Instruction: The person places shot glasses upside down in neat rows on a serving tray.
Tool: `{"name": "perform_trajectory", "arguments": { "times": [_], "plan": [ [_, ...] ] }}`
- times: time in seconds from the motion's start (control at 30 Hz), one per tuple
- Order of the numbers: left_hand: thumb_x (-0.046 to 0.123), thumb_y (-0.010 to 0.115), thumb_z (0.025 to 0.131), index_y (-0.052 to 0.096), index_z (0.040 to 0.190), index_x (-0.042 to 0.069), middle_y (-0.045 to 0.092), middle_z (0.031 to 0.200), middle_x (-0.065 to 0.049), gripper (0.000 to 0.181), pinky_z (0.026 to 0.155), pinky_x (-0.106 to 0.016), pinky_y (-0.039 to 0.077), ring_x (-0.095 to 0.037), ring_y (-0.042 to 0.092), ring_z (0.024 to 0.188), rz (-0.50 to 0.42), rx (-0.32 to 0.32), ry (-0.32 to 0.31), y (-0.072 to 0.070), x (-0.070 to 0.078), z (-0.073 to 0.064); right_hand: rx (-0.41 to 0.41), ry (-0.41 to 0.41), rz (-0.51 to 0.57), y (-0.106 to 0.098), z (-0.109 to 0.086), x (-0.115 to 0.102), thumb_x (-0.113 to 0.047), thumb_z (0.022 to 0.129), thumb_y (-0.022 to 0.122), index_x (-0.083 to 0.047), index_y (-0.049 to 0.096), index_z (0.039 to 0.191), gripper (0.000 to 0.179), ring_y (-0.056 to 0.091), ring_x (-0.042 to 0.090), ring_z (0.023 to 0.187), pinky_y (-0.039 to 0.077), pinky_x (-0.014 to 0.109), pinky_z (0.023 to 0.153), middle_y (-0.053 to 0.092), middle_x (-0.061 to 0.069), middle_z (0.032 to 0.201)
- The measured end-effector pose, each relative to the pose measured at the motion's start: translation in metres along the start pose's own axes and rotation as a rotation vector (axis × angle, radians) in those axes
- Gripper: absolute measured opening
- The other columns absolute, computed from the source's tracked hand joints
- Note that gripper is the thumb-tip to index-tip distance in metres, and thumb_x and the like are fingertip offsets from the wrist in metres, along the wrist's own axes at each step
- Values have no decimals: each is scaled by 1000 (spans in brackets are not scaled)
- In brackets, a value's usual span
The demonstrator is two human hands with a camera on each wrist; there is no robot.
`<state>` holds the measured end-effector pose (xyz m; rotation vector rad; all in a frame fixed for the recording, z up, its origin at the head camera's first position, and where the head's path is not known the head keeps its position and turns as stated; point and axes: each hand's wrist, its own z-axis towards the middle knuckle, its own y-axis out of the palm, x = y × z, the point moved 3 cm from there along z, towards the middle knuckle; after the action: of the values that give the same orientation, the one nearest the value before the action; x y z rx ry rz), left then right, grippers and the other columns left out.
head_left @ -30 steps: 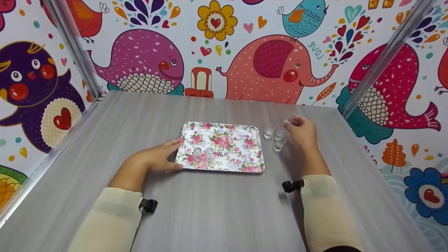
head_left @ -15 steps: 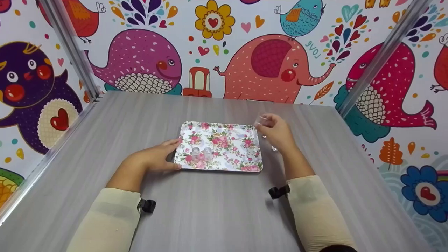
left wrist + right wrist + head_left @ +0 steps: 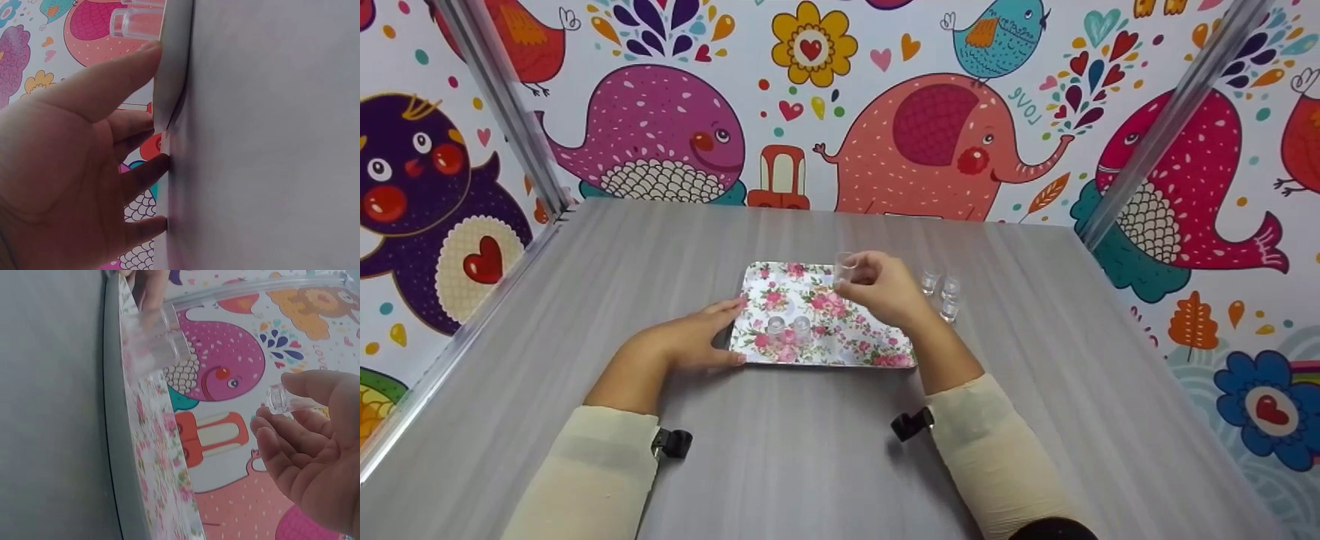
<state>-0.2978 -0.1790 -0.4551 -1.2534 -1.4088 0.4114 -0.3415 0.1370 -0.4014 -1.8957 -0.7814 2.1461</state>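
My right hand [image 3: 885,289] pinches a small clear shot glass [image 3: 844,267] between thumb and fingers, above the back part of a flowered tray [image 3: 862,346]. In the right wrist view the thick base of that shot glass [image 3: 276,399] points toward the table. On the tray's front left stand two more shot glasses [image 3: 801,328], side by side, apparently with their thick ends up. My left hand [image 3: 690,337] rests against the tray's left edge. In the left wrist view its thumb [image 3: 126,76] touches the tray rim, and the other fingers [image 3: 143,177] extend nearly straight.
Several more shot glasses [image 3: 950,288] stand close together on the grey table [image 3: 780,450], just right of the tray. Cartoon-printed walls [image 3: 945,150] with metal corner posts [image 3: 1170,127] enclose the table's back and sides.
My right hand has carried the shot glass leftward from the group at the right to above the tray. My left hand stays at the tray's edge.
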Motion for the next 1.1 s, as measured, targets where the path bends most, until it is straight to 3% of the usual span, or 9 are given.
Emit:
{"name": "perform_trajectory", "arguments": {
  "times": [0.27,0.77,0.97,1.1],
  "plan": [
    [51,75,98,17,174,20,12,183,-5,101,131,-68,22,-46,19,166,5,3,-29,0,0,-2,-65,-13,-40,13,-5,-5,-31,95,82,-16,70,131,41,73,21,93,62,34,81,78,2,104],
    [49,75,98,17,174,19,10,183,-5,100,132,-67,21,-46,18,166,-11,-7,-28,-1,3,-1,49,-194,88,5,-2,15,-31,94,85,-15,81,122,33,64,25,89,55,22,72,72,6,100],
    [51,75,98,16,174,18,10,183,-6,101,132,-67,21,-47,17,166,-8,-7,-27,-1,2,-2,24,-190,46,7,-2,19,-30,94,85,-19,82,120,28,62,26,93,55,22,74,68,6,107],
    [50,75,98,17,174,18,12,183,-6,101,132,-66,22,-45,20,166,2,0,-14,0,1,-1,-36,-155,28,12,-1,22,-22,92,86,-14,80,123,33,67,20,96,58,23,76,74,8,113]
  ]
}}
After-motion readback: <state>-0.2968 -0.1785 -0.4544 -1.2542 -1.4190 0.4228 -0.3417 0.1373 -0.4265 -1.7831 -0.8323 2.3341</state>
